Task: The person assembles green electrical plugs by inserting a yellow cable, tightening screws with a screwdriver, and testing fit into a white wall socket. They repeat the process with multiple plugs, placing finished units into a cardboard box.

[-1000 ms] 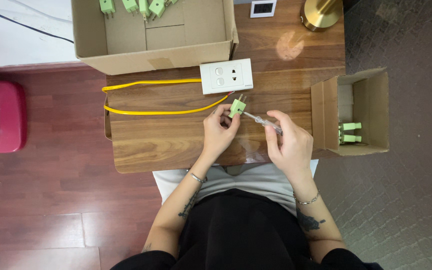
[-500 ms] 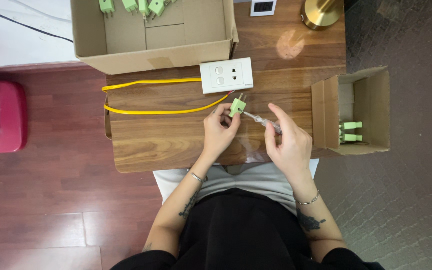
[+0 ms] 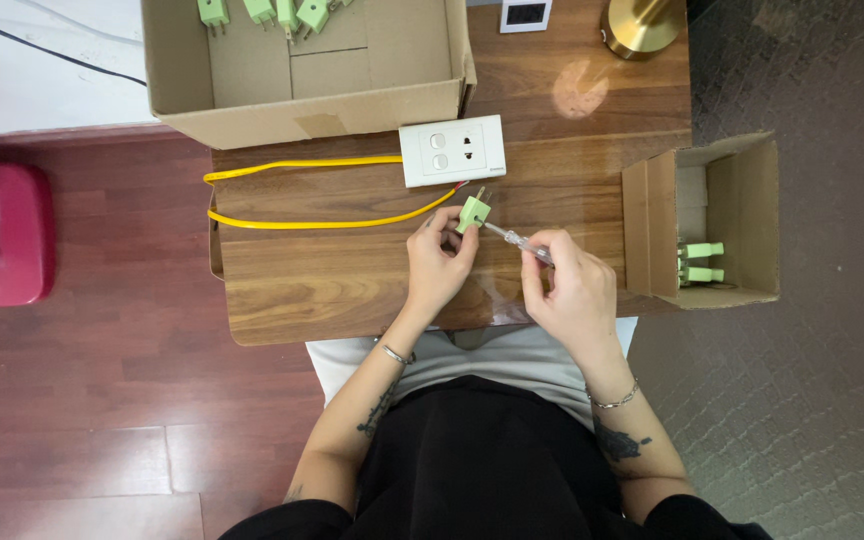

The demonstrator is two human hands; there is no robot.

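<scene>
Fingers of the left hand (image 3: 439,262) pinch a small light-green plug (image 3: 473,212) just above the wooden table (image 3: 352,280); the right hand (image 3: 572,290) is closed round a slim screwdriver (image 3: 518,243) whose tip meets the plug's side. Over the last second little has shifted: both hands sit where they were, the tool at the same slant, so the work on the plug looks mid-course, I judge, not finished. The plug is boxy, prongs pointing away from the person, a yellow cable (image 3: 302,220) looping from it towards a white socket plate (image 3: 452,150) just beyond. Further out, a big cardboard box (image 3: 352,100) holds more green plugs (image 3: 262,12); a smaller box (image 3: 742,200) stands to the right, two more inside.
</scene>
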